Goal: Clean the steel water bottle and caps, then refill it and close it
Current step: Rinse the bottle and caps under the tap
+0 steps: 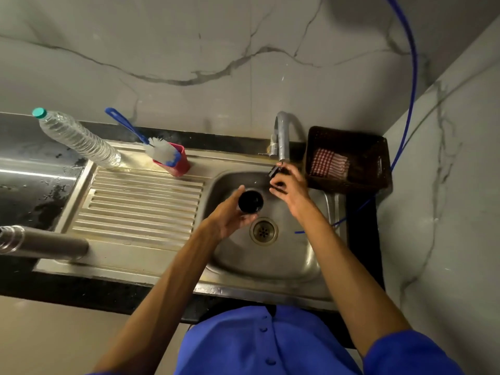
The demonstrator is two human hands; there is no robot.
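Observation:
My left hand (230, 215) grips a round black cap (250, 201) over the sink basin (270, 261), its hollow side facing up. My right hand (288, 185) pinches a smaller black cap piece (273, 171) just below the tap spout (282, 142). I cannot tell whether water is running. The steel water bottle (46, 243) lies on its side at the left on the counter edge, its threaded mouth pointing left out of view.
A clear plastic bottle (75, 139) with a green cap stands at the back of the ribbed drainboard (140, 207). A blue-handled bottle brush (159, 150) rests in a pink holder (180, 163). A dark basket (349, 161) with a checked cloth stands right of the tap. A blue hose (405, 117) hangs beside it.

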